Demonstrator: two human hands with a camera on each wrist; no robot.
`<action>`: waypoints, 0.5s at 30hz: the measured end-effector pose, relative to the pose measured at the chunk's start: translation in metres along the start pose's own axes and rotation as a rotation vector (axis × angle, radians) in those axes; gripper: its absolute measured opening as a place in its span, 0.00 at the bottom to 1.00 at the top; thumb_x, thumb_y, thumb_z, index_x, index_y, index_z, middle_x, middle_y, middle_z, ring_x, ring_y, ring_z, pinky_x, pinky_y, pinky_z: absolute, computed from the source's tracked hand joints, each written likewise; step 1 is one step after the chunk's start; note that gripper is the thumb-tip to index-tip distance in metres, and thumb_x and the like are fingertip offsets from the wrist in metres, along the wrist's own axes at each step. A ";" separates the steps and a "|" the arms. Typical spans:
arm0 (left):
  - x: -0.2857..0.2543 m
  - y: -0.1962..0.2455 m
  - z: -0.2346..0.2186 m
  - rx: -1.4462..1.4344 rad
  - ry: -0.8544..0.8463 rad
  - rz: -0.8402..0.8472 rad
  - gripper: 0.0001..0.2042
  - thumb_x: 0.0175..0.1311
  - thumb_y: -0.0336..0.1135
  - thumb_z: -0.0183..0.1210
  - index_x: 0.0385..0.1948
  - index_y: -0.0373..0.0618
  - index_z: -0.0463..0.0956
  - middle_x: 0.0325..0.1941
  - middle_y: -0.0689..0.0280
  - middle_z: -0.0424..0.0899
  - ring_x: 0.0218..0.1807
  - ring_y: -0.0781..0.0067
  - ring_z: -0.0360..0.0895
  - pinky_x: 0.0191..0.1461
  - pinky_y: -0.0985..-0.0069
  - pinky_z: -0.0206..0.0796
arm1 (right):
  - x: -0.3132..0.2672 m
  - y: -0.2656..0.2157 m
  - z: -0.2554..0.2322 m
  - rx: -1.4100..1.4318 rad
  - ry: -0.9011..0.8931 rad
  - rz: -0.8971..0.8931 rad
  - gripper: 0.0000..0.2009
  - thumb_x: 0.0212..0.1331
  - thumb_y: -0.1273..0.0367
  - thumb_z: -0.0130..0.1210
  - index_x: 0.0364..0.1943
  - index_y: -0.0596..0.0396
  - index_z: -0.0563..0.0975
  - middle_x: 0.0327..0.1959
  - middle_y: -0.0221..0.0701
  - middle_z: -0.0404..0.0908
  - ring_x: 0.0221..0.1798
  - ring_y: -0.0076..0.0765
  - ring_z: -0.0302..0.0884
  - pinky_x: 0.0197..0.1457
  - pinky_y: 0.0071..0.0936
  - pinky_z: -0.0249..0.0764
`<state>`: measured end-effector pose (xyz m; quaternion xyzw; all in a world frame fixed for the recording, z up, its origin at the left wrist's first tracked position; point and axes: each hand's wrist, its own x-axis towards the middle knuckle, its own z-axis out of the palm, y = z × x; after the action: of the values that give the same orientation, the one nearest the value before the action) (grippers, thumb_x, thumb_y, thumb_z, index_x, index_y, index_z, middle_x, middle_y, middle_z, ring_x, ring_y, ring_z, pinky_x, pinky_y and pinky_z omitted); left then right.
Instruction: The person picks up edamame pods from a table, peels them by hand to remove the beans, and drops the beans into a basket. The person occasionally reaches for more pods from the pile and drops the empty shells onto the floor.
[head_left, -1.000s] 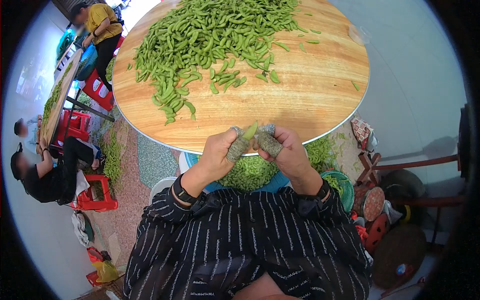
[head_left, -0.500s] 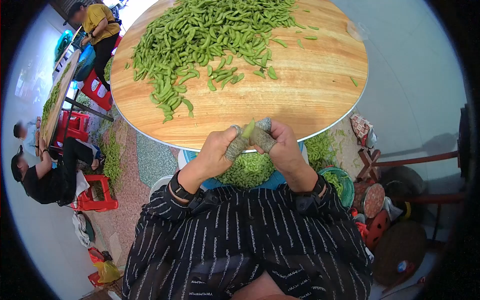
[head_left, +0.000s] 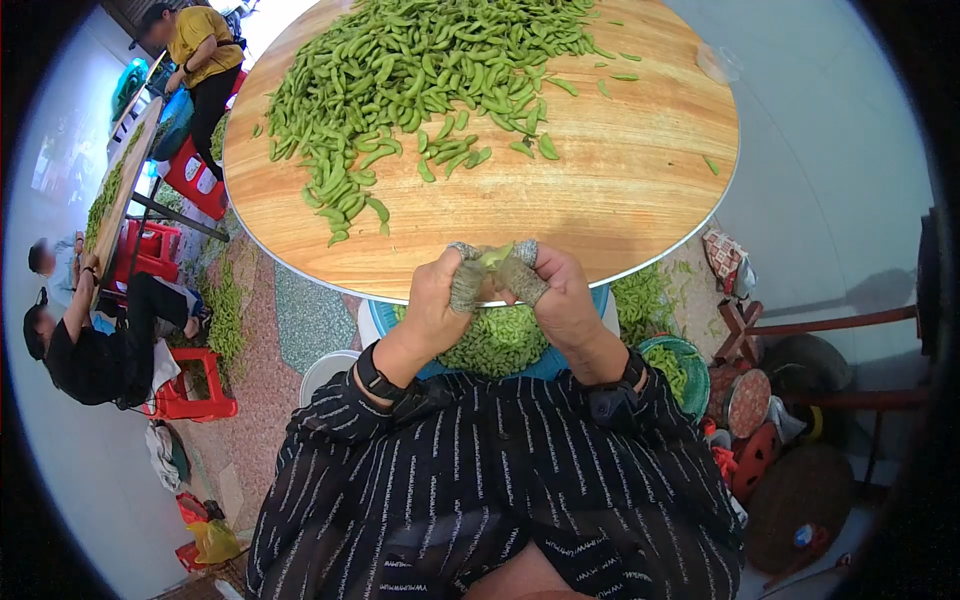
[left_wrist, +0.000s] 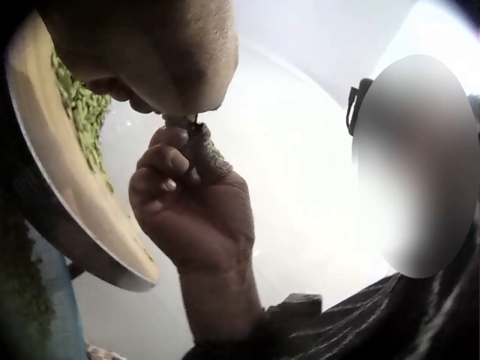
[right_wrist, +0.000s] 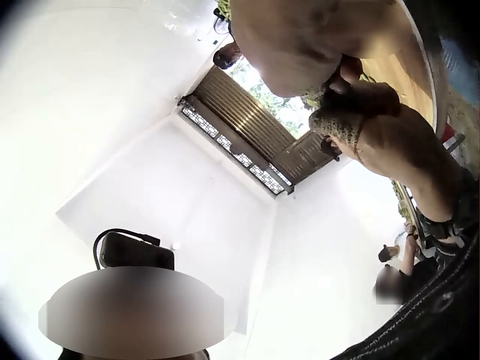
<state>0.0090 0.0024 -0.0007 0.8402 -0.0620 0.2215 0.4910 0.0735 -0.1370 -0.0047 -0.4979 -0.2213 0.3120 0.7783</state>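
Above the near edge of the round wooden table, both hands meet around one green bean pod. My left hand pinches the pod from one side, its thumb and finger wrapped in grey knitted covers. On the other side, my right hand, with similar covers, pinches it too. In the left wrist view the right hand shows curled fingers, the pod mostly hidden behind the near hand. Below the hands, shelled green beans fill a blue basin.
A big heap of bean pods covers the table's far side. A white bucket stands left of the lap, a green basket at right. Pods lie on the floor. Two people work by another table at left.
The pod stood up from the fingers earlier; now it lies lower and more covered between the thumbs. The left hand has turned slightly and its covered fingertips have moved forward over the pod.
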 end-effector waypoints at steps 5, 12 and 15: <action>-0.002 0.000 0.003 -0.644 0.129 -0.356 0.14 0.61 0.42 0.47 0.29 0.37 0.68 0.18 0.69 0.70 0.21 0.78 0.69 0.24 0.79 0.61 | 0.003 -0.002 0.003 -0.122 -0.035 -0.103 0.04 0.52 0.75 0.49 0.32 0.61 0.72 0.26 0.23 0.73 0.30 0.16 0.67 0.32 0.17 0.64; 0.001 -0.009 -0.006 -0.715 -0.124 -0.531 0.15 0.60 0.44 0.48 0.31 0.39 0.69 0.22 0.69 0.71 0.25 0.84 0.67 0.29 0.84 0.60 | 0.006 -0.001 -0.002 -0.349 -0.011 -0.023 0.04 0.51 0.74 0.50 0.27 0.61 0.73 0.23 0.24 0.72 0.27 0.17 0.65 0.31 0.18 0.63; 0.001 -0.011 -0.009 -0.357 -0.161 -0.348 0.14 0.59 0.43 0.51 0.30 0.38 0.69 0.23 0.70 0.71 0.27 0.85 0.66 0.30 0.84 0.60 | 0.007 0.001 -0.002 -0.332 -0.090 -0.057 0.03 0.53 0.72 0.50 0.29 0.58 0.73 0.23 0.20 0.70 0.25 0.15 0.63 0.29 0.14 0.61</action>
<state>0.0102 0.0157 -0.0055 0.7531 0.0065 0.0513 0.6558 0.0797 -0.1332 -0.0066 -0.5985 -0.3185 0.2711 0.6832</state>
